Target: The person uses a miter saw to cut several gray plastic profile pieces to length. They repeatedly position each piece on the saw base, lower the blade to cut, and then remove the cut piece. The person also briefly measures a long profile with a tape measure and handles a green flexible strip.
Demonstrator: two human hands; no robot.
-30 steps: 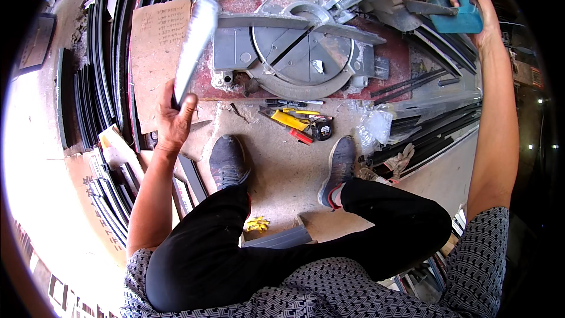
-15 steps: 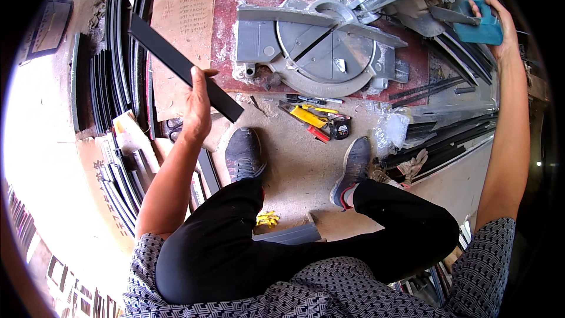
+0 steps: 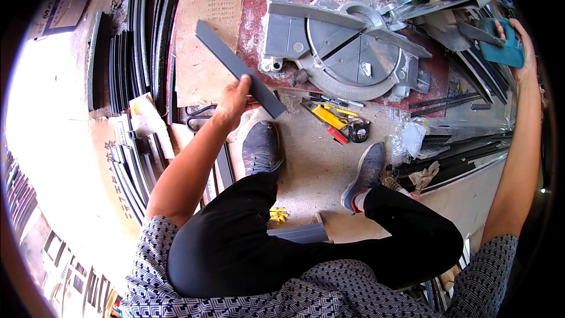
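Gripped in my left hand (image 3: 236, 100) is a flat dark grey strip (image 3: 226, 56), slanting from upper left to lower right, its far end over a cardboard sheet (image 3: 203, 53). My right hand (image 3: 521, 47) is wrapped round the teal handle (image 3: 503, 44) of a mitre saw at the upper right. The saw's arm (image 3: 447, 0) is raised and swung to the right. Its grey round base (image 3: 353, 53), with a slot and a fence, has nothing long lying across it; a small pale scrap (image 3: 366, 69) rests on the turntable.
Between saw and feet lie a yellow utility knife (image 3: 329, 116), a tape measure (image 3: 358, 132), a red tool (image 3: 337, 135) and pens. Long black strips (image 3: 138, 35) stack at the left. More strips (image 3: 453, 159) and gloves (image 3: 424, 176) lie right. A red board (image 3: 253, 17) underlies the saw.
My left hand has shifted right relative to my body with the strip, whose face has turned and looks greyer. The view has swung slightly; my right hand stays on the saw handle.
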